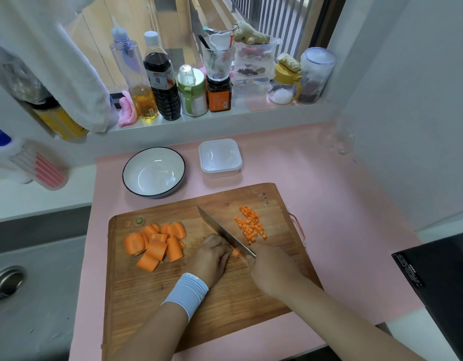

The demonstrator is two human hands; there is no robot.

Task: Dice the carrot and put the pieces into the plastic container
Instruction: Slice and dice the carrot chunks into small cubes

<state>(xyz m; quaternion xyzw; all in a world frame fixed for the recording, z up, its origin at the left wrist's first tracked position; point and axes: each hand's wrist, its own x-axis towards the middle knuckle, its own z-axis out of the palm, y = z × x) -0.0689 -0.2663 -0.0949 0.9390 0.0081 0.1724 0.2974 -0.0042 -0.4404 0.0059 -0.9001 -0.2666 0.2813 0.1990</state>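
One wooden cutting board [230, 295] lies on the pink counter [329, 204], with both hands working over it. The right hand [272, 267] is wrapped round the handle of the single knife [222, 227], whose blade slants up and to the left across the board. The left hand [212, 254], with a pale wristband [186, 290] at its wrist, has its fingers curled down onto one small carrot piece [235, 252], pinning it just beside the blade.

Left of the hands lies one pile of carrot slabs [155, 243], nine or so; they overlap, so the count is approximate. Right of the blade sits one loose patch of many small carrot cubes [250, 225], still on the board.

Behind the board stand one plastic container [220, 171], with nothing in it, and one white dark-rimmed bowl [157, 173] to its left. A row of bottles and jars [173, 87] lines the windowsill. One sink [30, 282] is on the left and one black appliance [438, 282] on the right.
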